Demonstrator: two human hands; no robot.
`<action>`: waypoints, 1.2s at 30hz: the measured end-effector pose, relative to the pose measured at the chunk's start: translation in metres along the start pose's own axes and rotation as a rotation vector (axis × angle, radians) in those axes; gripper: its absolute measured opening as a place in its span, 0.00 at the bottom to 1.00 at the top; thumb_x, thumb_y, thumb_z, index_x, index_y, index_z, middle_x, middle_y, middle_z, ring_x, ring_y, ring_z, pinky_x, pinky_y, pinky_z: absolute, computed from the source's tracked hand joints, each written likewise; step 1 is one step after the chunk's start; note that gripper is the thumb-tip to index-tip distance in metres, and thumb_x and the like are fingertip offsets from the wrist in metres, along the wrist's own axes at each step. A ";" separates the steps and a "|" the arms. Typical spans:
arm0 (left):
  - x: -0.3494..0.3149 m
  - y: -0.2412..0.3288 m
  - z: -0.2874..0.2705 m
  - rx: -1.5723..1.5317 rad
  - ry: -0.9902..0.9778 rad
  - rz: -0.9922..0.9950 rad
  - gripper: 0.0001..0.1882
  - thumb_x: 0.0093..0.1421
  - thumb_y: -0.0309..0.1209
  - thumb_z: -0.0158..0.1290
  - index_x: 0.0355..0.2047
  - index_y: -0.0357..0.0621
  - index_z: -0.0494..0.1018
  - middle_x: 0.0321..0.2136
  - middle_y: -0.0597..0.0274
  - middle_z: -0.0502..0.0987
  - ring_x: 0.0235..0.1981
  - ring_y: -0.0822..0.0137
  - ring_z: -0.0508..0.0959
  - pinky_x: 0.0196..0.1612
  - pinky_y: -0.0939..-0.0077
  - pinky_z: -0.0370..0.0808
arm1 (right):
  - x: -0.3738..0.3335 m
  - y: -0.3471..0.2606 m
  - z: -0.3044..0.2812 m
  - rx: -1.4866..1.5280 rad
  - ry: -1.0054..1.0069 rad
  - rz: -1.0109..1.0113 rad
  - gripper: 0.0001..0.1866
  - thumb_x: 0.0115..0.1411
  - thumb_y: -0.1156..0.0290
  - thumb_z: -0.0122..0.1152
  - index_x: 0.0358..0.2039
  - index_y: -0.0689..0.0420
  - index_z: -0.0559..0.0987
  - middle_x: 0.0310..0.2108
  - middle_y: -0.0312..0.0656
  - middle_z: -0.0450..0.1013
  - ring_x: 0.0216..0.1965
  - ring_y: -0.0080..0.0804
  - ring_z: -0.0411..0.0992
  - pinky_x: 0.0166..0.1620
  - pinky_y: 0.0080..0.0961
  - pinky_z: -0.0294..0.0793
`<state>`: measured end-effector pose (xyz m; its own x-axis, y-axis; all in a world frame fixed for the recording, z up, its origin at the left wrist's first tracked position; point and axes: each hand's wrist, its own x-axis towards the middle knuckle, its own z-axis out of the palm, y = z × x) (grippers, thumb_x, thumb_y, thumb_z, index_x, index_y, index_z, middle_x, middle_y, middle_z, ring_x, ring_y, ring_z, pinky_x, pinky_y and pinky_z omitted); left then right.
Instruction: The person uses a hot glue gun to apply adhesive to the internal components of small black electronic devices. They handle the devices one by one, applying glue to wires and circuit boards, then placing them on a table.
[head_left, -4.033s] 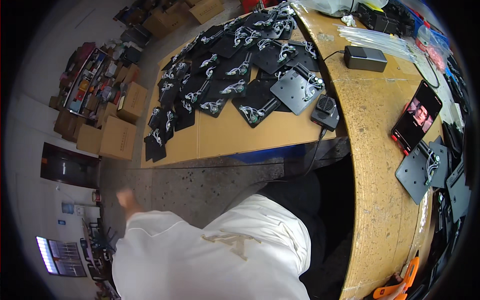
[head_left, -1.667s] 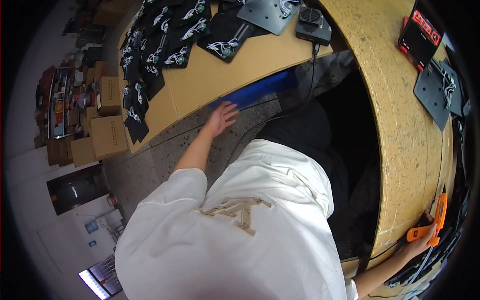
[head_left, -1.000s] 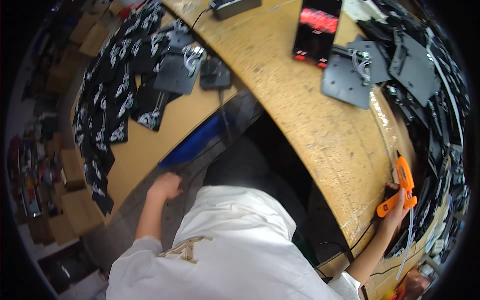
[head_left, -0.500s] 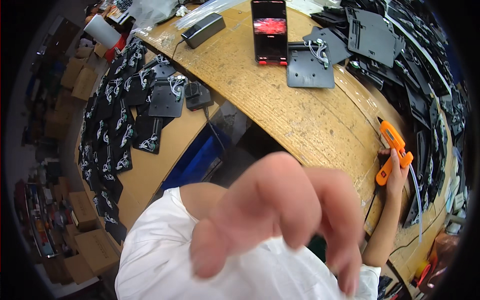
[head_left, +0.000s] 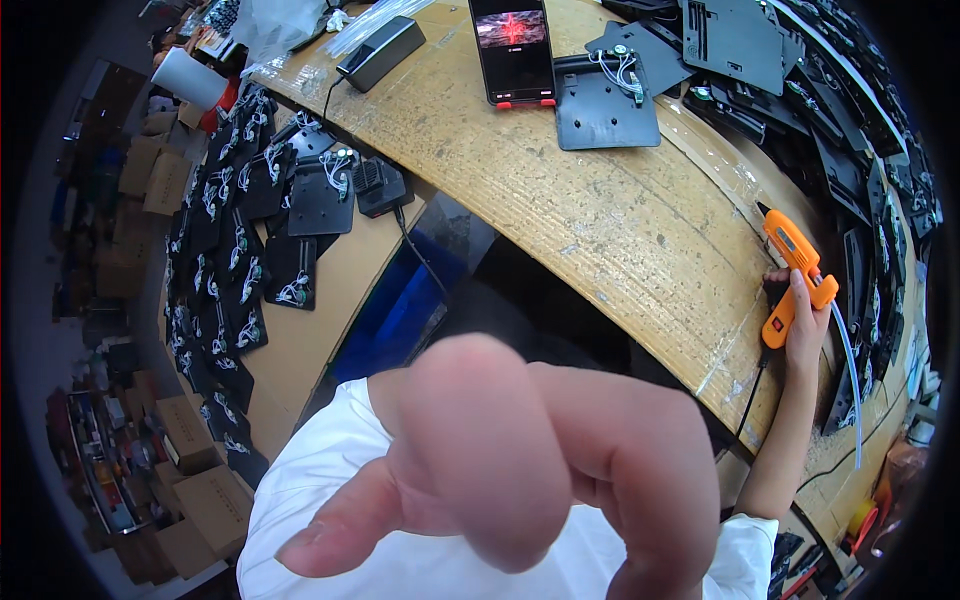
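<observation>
My left hand (head_left: pixel 490 450) is raised very close to the camera, with the fingers bent and the thumb standing apart; nothing shows in it. At the right edge of the table my right hand (head_left: pixel 808 325) grips the handle of an orange glue gun (head_left: pixel 790 245). The gun's nozzle points up and away from me, and a long whitish glue stick (head_left: pixel 853 390) hangs from its rear. Farther off on the table lies a black plate (head_left: pixel 608 118) with white wires and a small green board on top, beside a phone (head_left: pixel 514 50) in a red-footed stand.
Stacked black plates (head_left: pixel 735 45) crowd the table's right side. At left, several wired black plates (head_left: pixel 292 270) cover cardboard (head_left: pixel 310 335), near a black adapter-like box (head_left: pixel 382 187). A black oblong box (head_left: pixel 382 54) sits at the far table edge. Cardboard boxes (head_left: pixel 212 510) stand lower left.
The view has shifted slightly. My left hand has moved left and its thumb now points outward to the left. My right hand keeps hold of the glue gun, nearly still.
</observation>
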<state>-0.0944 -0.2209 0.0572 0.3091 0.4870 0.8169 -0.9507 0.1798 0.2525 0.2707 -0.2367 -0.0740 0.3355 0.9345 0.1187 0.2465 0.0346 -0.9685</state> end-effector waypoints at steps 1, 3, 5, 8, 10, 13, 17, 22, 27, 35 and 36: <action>0.001 0.000 0.000 -0.002 0.000 0.001 0.18 0.55 0.40 0.57 0.34 0.37 0.67 0.36 0.45 0.71 0.35 0.53 0.76 0.38 0.60 0.75 | -0.001 0.001 -0.003 -0.006 0.007 0.000 0.14 0.66 0.68 0.51 0.44 0.67 0.73 0.34 0.42 0.75 0.39 0.29 0.73 0.49 0.28 0.69; 0.002 0.002 0.002 0.017 0.001 0.006 0.19 0.54 0.41 0.58 0.34 0.37 0.67 0.36 0.45 0.71 0.34 0.53 0.76 0.38 0.61 0.75 | 0.001 0.000 0.000 -0.001 0.000 0.000 0.14 0.66 0.68 0.51 0.45 0.67 0.73 0.34 0.42 0.75 0.39 0.29 0.73 0.49 0.28 0.69; 0.002 0.003 0.001 0.022 0.005 0.008 0.20 0.54 0.41 0.59 0.35 0.37 0.67 0.36 0.46 0.71 0.34 0.54 0.75 0.37 0.61 0.75 | 0.000 -0.001 0.001 0.003 -0.001 0.008 0.15 0.66 0.68 0.51 0.45 0.67 0.73 0.34 0.42 0.75 0.39 0.30 0.73 0.49 0.28 0.69; 0.003 0.000 0.000 0.015 0.005 0.013 0.21 0.53 0.42 0.60 0.35 0.37 0.67 0.36 0.46 0.71 0.34 0.54 0.75 0.37 0.61 0.75 | 0.000 -0.001 -0.001 0.019 0.000 0.014 0.15 0.66 0.68 0.51 0.46 0.67 0.73 0.34 0.42 0.74 0.39 0.30 0.73 0.49 0.28 0.69; 0.004 -0.002 -0.001 0.018 0.011 0.019 0.22 0.52 0.42 0.61 0.36 0.37 0.67 0.37 0.46 0.71 0.34 0.55 0.75 0.37 0.62 0.75 | 0.000 -0.003 0.002 0.018 0.001 0.015 0.15 0.66 0.68 0.51 0.46 0.67 0.73 0.34 0.42 0.74 0.39 0.30 0.73 0.49 0.28 0.70; 0.005 -0.008 -0.002 0.014 0.009 0.020 0.24 0.51 0.43 0.62 0.36 0.37 0.67 0.37 0.47 0.71 0.33 0.55 0.75 0.36 0.62 0.75 | -0.001 -0.003 0.001 0.004 0.003 0.006 0.15 0.66 0.68 0.51 0.46 0.67 0.73 0.34 0.42 0.74 0.39 0.30 0.73 0.49 0.28 0.70; 0.009 -0.015 -0.006 0.030 0.021 0.029 0.26 0.49 0.44 0.63 0.37 0.37 0.67 0.37 0.47 0.70 0.33 0.56 0.75 0.36 0.63 0.75 | 0.000 -0.001 0.000 0.008 -0.012 0.002 0.15 0.66 0.68 0.51 0.46 0.67 0.73 0.34 0.42 0.74 0.40 0.30 0.73 0.49 0.28 0.70; 0.014 -0.026 -0.043 0.516 0.172 0.108 0.28 0.47 0.45 0.65 0.38 0.37 0.67 0.37 0.48 0.70 0.32 0.57 0.74 0.35 0.64 0.75 | -0.005 -0.002 -0.001 0.003 0.004 0.024 0.15 0.66 0.68 0.51 0.46 0.68 0.73 0.35 0.42 0.74 0.40 0.30 0.73 0.49 0.28 0.70; 0.005 -0.028 -0.148 2.318 -0.060 -0.494 0.23 0.52 0.33 0.58 0.50 0.45 0.71 0.27 0.54 0.73 0.26 0.60 0.76 0.31 0.65 0.73 | -0.005 -0.010 0.002 0.007 0.001 0.051 0.15 0.65 0.69 0.51 0.48 0.68 0.72 0.35 0.41 0.74 0.40 0.29 0.73 0.48 0.27 0.69; 0.021 -0.035 -0.185 2.535 0.003 -0.931 0.25 0.59 0.38 0.50 0.56 0.42 0.68 0.15 0.57 0.76 0.17 0.56 0.78 0.24 0.60 0.74 | -0.003 -0.009 0.008 0.057 -0.023 0.071 0.17 0.65 0.70 0.52 0.51 0.67 0.71 0.36 0.42 0.75 0.41 0.29 0.73 0.49 0.27 0.68; 0.017 -0.034 -0.180 2.497 0.018 -0.880 0.24 0.59 0.34 0.51 0.56 0.43 0.68 0.14 0.54 0.75 0.16 0.55 0.78 0.23 0.62 0.75 | -0.005 -0.010 0.007 0.062 -0.021 0.073 0.17 0.65 0.70 0.52 0.51 0.67 0.71 0.36 0.42 0.75 0.41 0.29 0.73 0.48 0.26 0.69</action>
<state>-0.0525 -0.0646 -0.0310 0.3974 0.8663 0.3028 0.8789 -0.4541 0.1457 0.2601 -0.2390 -0.0660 0.3314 0.9425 0.0438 0.1652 -0.0123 -0.9862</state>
